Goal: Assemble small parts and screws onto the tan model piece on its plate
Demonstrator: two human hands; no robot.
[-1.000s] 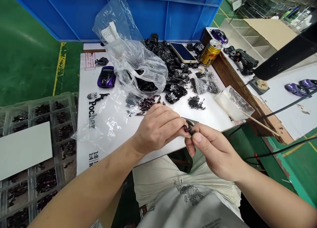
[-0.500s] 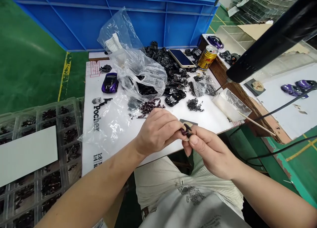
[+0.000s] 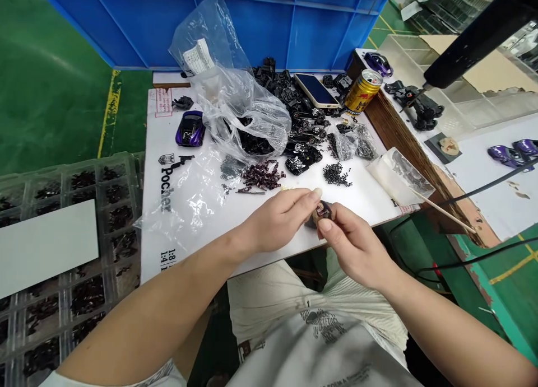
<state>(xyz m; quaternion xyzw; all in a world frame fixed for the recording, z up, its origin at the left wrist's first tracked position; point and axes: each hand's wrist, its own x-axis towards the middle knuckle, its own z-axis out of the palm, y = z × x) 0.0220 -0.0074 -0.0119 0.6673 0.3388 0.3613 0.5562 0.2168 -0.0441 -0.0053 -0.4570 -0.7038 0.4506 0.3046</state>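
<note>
1. Right hand pinches a small dark part just above the near edge of the white table.
2. Left hand holds nothing, fingers loosely extended, just beside that part.
3. Small black screws lie on the table beyond both hands.

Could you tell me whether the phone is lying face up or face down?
Face up: the phone shows its dark screen upward.
</note>
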